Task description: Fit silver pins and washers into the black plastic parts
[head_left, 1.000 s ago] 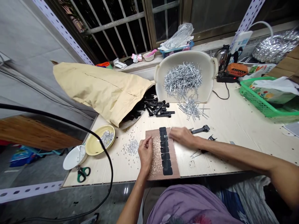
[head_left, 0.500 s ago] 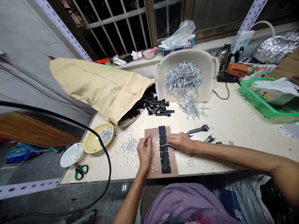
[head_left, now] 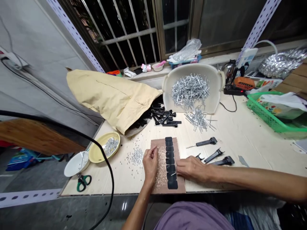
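Note:
A brown board (head_left: 181,183) lies at the near edge of the table, with a row of black rounded pads (head_left: 172,185) along it and pale specks scattered on its left part. My left hand (head_left: 150,164) rests over the board's left edge, thumb and fingertips pinched together; what they hold, if anything, is too small to make out. My right hand (head_left: 192,168) is closed at the right side of the pads. A thin metal pin (head_left: 173,174) sticks out of its fingertips over the lower pads. Black plastic parts (head_left: 213,156) lie just beyond the right hand, one with a metal pin.
Small clear beads (head_left: 136,156) lie left of the board, near a yellow dish (head_left: 96,157), a white bowl (head_left: 69,169) and scissors (head_left: 83,182). A paper sack (head_left: 112,95) spills black parts. A pale tub (head_left: 166,95) holds metal pins. A green basket (head_left: 263,115) stands right.
My right hand has moved toward me along the pads, with the pin now over the lower ones. The left hand stays pinched in place. The camera view has tilted up a little.

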Tool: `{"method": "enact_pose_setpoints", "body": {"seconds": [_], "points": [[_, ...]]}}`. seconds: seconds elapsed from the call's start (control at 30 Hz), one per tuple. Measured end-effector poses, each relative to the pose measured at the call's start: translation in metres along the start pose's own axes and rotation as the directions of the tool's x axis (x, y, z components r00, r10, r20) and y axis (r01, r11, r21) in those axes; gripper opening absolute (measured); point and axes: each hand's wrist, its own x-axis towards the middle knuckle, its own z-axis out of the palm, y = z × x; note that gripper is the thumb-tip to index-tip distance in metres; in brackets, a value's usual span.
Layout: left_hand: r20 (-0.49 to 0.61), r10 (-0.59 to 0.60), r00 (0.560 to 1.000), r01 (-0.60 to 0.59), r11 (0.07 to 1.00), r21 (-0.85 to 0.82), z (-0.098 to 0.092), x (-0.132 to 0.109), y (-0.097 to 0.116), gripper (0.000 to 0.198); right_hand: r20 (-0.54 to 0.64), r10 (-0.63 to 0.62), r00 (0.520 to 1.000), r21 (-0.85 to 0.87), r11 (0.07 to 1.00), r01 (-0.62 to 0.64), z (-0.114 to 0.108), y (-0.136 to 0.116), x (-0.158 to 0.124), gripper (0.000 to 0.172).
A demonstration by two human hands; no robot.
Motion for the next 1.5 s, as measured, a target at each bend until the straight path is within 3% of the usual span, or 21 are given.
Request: {"method": "enact_pose_setpoints", "body": {"seconds": [0.13,0.23,0.37,0.5,0.67,0.8,1.0,1.13,1.27,1.33,1.4,1.5], "points": [[0.024,-0.008,1.0,0.008,1.0,0.016,-0.002,0.002,-0.002,0.033,0.106,0.201,0.974,0.021,0.979,-0.205,-0.02,0.012,-0.024,0.027],[0.045,-0.033,0.998,0.033,0.999,0.001,-0.001,0.001,-0.002,0.034,0.166,0.225,0.96,0.017,0.973,-0.231,-0.039,0.031,-0.03,0.031],[0.026,-0.03,0.999,0.03,0.999,-0.014,-0.001,-0.001,0.0,0.032,-0.029,0.31,0.95,-0.02,0.95,-0.311,-0.047,0.061,0.007,0.034],[-0.06,-0.016,0.998,0.017,1.0,0.019,-0.022,0.004,-0.005,0.03,-0.163,0.328,0.931,-0.154,0.923,-0.352,-0.029,0.096,0.08,0.027],[-0.16,0.039,0.986,0.011,0.953,0.304,-0.068,0.022,-0.027,0.03,-0.097,0.374,0.922,-0.369,0.847,-0.383,0.003,0.119,0.143,0.019],[-0.077,0.103,0.992,-0.046,0.843,0.535,-0.079,0.035,-0.043,0.029,-0.075,0.332,0.94,-0.433,0.839,-0.33,0.017,0.119,0.151,0.02],[0.077,0.066,0.995,-0.101,0.613,0.783,-0.066,0.059,-0.046,0.026,-0.044,0.287,0.957,-0.489,0.829,-0.271,0.03,0.118,0.15,0.024],[0.132,0.024,0.991,-0.121,0.591,0.798,-0.066,0.068,-0.045,0.021,-0.046,0.28,0.959,-0.485,0.833,-0.266,0.033,0.121,0.152,0.025],[0.09,0.016,0.996,-0.071,0.752,0.655,-0.071,0.072,-0.042,0.014,-0.171,0.189,0.967,-0.391,0.888,-0.243,0.023,0.106,0.15,0.024],[0.024,-0.028,0.999,0.015,0.898,0.439,-0.072,0.072,-0.037,0.009,-0.275,0.142,0.951,-0.266,0.939,-0.217,0.014,0.088,0.147,0.024],[-0.011,-0.15,0.989,0.15,0.984,0.094,-0.069,0.071,-0.031,0.008,-0.346,0.131,0.929,-0.081,0.982,-0.169,0.006,0.065,0.143,0.023],[0.06,-0.285,0.957,0.287,0.882,-0.375,-0.06,0.066,-0.017,0.017,-0.328,0.139,0.934,0.171,0.982,-0.086,0.0,0.032,0.139,0.028]]}}
